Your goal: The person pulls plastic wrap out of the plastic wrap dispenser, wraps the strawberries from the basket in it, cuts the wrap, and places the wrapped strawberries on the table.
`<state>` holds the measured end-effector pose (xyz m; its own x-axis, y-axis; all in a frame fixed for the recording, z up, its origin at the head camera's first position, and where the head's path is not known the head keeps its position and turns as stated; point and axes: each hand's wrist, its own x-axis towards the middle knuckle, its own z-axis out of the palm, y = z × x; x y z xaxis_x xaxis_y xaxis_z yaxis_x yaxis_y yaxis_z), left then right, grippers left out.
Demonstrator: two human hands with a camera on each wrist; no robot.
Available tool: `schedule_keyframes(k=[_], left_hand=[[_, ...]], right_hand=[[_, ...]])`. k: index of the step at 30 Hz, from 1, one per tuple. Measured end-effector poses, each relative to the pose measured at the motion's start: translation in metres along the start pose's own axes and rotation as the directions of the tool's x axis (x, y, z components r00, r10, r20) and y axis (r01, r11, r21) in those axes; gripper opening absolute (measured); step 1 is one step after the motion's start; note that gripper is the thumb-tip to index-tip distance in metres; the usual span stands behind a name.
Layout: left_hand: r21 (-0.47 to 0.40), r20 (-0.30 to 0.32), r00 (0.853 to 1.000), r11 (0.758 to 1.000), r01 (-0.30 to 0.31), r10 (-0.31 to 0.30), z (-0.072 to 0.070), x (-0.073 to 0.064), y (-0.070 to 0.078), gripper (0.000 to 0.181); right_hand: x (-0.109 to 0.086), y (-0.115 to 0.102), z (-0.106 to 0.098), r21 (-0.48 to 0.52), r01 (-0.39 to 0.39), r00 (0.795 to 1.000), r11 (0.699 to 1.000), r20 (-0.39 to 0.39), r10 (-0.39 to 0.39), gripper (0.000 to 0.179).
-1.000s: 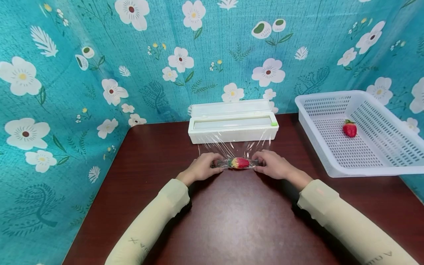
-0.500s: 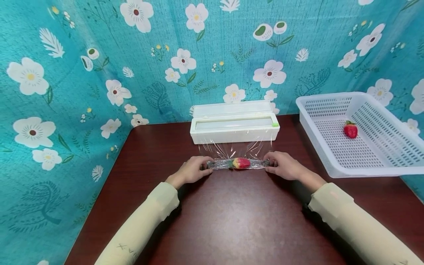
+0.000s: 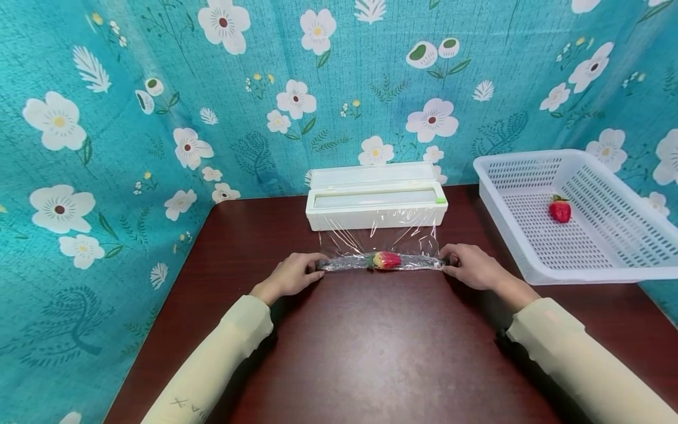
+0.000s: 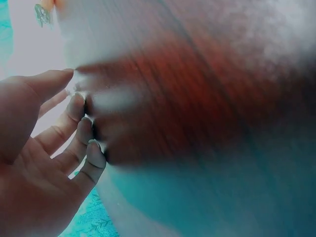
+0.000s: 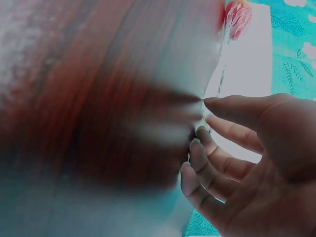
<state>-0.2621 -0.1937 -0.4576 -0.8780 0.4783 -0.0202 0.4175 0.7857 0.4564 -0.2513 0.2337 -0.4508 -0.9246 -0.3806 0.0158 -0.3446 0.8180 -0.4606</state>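
Note:
A red strawberry (image 3: 389,259) with a pale yellowish stem end lies inside a twisted strip of clear plastic wrap (image 3: 346,262) on the table. From the strip, thin film runs back to a white wrap dispenser (image 3: 376,219), whose lid stands raised. My left hand (image 3: 290,274) has thumb and fingertips curled at the strip's left end. At the opposite end, my right hand (image 3: 473,268) pinches the strip in the same manner. The right wrist view shows the wrapped strawberry beyond the thumb, at the top. Both wrist views catch fingertips close over the tabletop.
At the right stands a white perforated basket (image 3: 598,274) holding another strawberry (image 3: 559,209). A green slider (image 3: 441,201) sits at the dispenser's right end. Behind the dark red-brown table (image 3: 371,353) hangs a teal flowered curtain (image 3: 339,70).
Both hands have moved outward, away from the strawberry, the left leftward and the right rightward. More of the twisted wrap now shows on either side of it.

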Motion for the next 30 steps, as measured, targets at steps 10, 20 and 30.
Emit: schedule_keyframes(k=[10, 20, 30], left_hand=[[-0.007, 0.027, 1.000, 1.000, 0.003, -0.003, 0.0004, 0.0049, 0.0055, 0.044], [-0.024, -0.053, 0.994, 0.995, -0.101, 0.100, 0.0030, 0.0045, 0.0037, 0.004], [-0.055, -0.124, 0.985, 0.990, -0.128, 0.120, 0.0024, 0.0023, 0.0005, 0.004]], right_hand=[[-0.0025, 0.0009, 0.0047, 0.001, 0.050, 0.997, 0.999, -0.051, -0.050, 0.029], [0.0006, -0.0001, 0.0084, -0.015, -0.003, 1.000, 1.000, -0.027, 0.002, 0.006], [0.0012, 0.0009, 0.0062, -0.022, -0.005, 1.000, 1.000, 0.001, 0.005, 0.005]])
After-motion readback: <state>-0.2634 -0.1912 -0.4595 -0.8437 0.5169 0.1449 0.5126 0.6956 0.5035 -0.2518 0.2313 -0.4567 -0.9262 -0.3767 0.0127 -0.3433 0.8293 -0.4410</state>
